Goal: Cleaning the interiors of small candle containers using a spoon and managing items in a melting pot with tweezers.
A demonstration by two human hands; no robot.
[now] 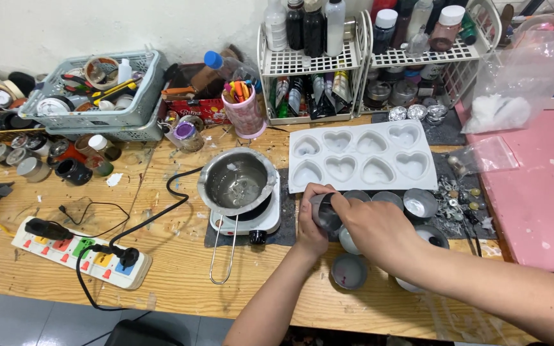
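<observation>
My left hand point(310, 224) grips a small round metal tin point(326, 211), tilted on its side, just in front of a white heart-shaped mould tray point(360, 157). My right hand point(373, 230) reaches across from the right and covers the tin's far side, fingers curled on it. Several more small metal tins point(419, 204) lie around my hands on a dark mat, one with a purplish inside point(349, 271) near the table's front edge. Left of my hands, a steel pot with a wire handle point(237, 181) sits on a small white electric hotplate point(246, 221).
A power strip with coloured switches point(81, 253) and black cords lies at the left. Behind stand a grey basket of tapes point(97, 96), a pink pen cup point(246, 112), white wire racks with bottles point(328, 57), a pink board point(533, 186) and a plastic bag point(514, 83).
</observation>
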